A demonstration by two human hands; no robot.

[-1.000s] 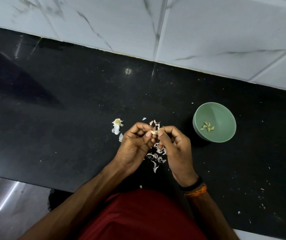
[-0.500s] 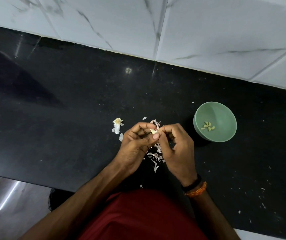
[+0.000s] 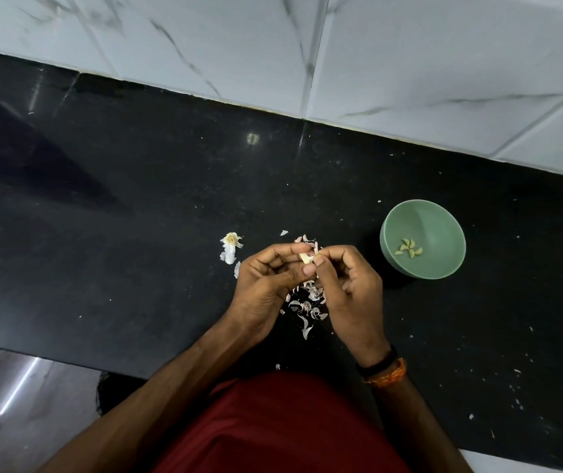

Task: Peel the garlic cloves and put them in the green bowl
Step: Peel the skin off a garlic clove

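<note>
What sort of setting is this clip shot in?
Most likely a home kitchen: a polished black stone counter runs along a wall of white marble-look tiles, and garlic skins lie beside a green bowl of peeled cloves.

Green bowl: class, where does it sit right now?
The green bowl sits on the black counter, beside the right hand.

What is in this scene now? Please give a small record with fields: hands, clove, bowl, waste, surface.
left hand: pinches the garlic clove
right hand: fingers pinch the same clove
green bowl: to the right of the hands, holds a few peeled cloves
waste: garlic skins below the hands; garlic root stub to their left
surface: black countertop
</note>
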